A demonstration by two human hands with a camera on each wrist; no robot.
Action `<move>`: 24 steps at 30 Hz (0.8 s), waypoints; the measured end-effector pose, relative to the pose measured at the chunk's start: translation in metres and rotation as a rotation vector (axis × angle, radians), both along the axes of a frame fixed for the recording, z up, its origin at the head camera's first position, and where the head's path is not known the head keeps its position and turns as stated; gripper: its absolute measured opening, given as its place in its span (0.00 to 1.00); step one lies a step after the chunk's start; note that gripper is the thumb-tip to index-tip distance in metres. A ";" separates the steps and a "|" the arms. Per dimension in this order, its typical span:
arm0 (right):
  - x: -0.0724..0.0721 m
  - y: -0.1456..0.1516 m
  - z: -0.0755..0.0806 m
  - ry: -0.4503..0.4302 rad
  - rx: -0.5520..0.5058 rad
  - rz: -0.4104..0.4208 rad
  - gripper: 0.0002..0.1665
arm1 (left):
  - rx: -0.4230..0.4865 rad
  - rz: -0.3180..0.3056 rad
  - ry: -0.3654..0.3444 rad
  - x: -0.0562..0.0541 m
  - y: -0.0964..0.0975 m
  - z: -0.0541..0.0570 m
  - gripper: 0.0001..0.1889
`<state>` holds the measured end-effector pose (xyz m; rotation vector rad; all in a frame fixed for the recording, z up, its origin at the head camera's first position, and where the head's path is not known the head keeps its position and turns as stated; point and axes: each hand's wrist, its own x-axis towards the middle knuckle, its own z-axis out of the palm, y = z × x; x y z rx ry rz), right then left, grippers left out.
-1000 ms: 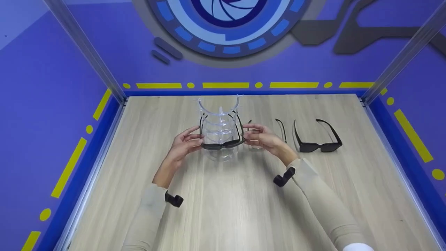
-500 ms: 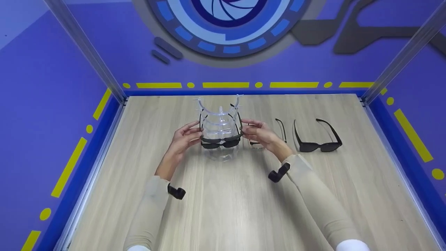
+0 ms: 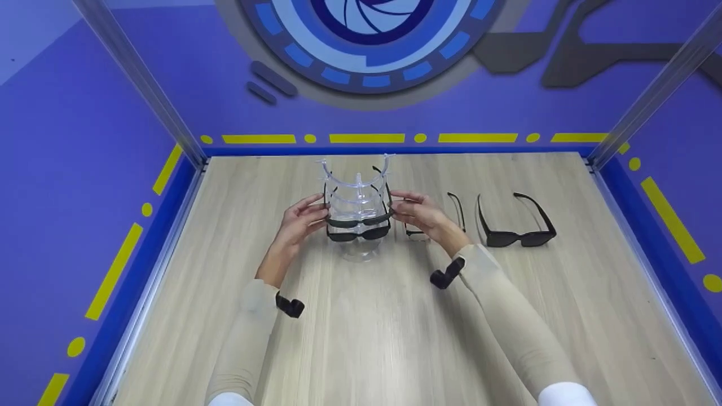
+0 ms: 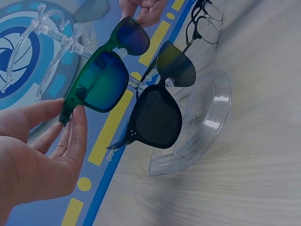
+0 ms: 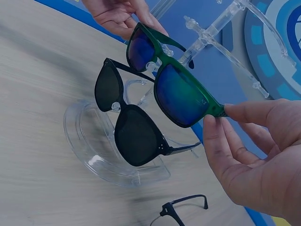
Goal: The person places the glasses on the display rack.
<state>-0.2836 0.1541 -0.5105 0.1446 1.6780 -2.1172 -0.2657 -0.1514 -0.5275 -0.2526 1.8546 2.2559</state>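
Note:
A clear plastic display stand (image 3: 361,258) stands upright with several tiers. On its lowest visible tier sits a pair of black sunglasses (image 5: 136,134). Just above it, at the tier's nose peg, is a second pair of sunglasses (image 4: 99,80), green-framed with mirrored blue-green lenses. My left hand (image 3: 302,223) pinches the left hinge corner of this green pair between thumb and fingers. At the opposite hinge, my right hand (image 3: 423,213) pinches it the same way. The temples of both pairs extend back around the stand. Whether the green pair's weight rests on the peg, I cannot tell.
Clear-lens eyeglasses (image 3: 417,236) lie on the wooden table just right of the stand, partly behind the right hand. Farther right lie large black sunglasses (image 3: 520,239), temples unfolded. Blue panels (image 3: 271,121) enclose the table's back and sides.
Both hands have moved the green sunglasses slightly up and back on the stand. The pair previously overlapped the black sunglasses; a gap now shows between them.

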 end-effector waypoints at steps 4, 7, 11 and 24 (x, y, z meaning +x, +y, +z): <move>-0.002 0.000 -0.004 -0.009 0.013 -0.005 0.30 | 0.002 0.001 -0.001 -0.002 0.001 -0.003 0.26; -0.002 -0.001 -0.006 -0.017 0.011 -0.014 0.30 | 0.004 0.007 -0.004 -0.003 0.001 -0.004 0.25; -0.002 -0.002 -0.009 -0.023 0.003 -0.027 0.30 | 0.017 0.012 0.001 -0.004 0.001 -0.005 0.25; -0.001 -0.003 -0.011 -0.001 0.026 -0.003 0.30 | 0.039 -0.004 0.005 -0.003 -0.001 -0.007 0.25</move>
